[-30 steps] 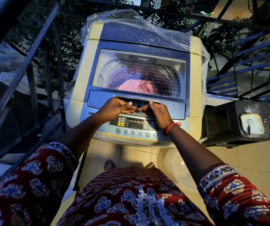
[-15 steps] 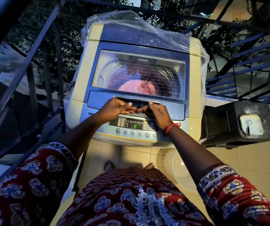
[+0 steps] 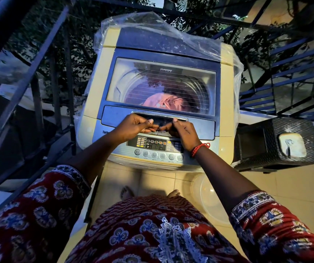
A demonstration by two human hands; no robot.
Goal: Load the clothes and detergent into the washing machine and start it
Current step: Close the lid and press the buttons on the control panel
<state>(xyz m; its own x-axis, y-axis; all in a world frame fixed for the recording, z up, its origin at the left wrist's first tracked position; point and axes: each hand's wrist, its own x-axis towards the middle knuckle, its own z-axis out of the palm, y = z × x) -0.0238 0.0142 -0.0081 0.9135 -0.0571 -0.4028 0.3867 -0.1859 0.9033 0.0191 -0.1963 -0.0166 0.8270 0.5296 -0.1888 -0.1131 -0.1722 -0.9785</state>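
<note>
Dark metal railings [image 3: 29,76] and tree leaves surround a small balcony with a pale tiled floor [image 3: 294,186]. On this floor stands a top-loading washing machine [image 3: 95,95], cream at the sides and blue on top, with a clear plastic cover [image 3: 152,29] pushed back over its rear part. Its glass lid [image 3: 162,80] is closed, and through it pink clothes [image 3: 163,102] are visible inside the drum.

Both hands are at the recessed handle [image 3: 162,119] on the front edge of the lid. The left hand [image 3: 133,126] has its fingers curled, with the thumb lying on top at the handle. The right hand [image 3: 184,131] is also curled, thumb up at the handle; a red thread band [image 3: 199,149] is on its wrist. The fingertips of the two hands nearly meet. Whether they really grip the handle or something small between them, I cannot tell.

Just below the hands is the control panel [image 3: 152,145] with a row of round buttons [image 3: 154,154]. To the right of the machine stands a dark woven stool [image 3: 262,145]. A translucent tub [image 3: 207,194] lies on the floor near the person's feet.
</note>
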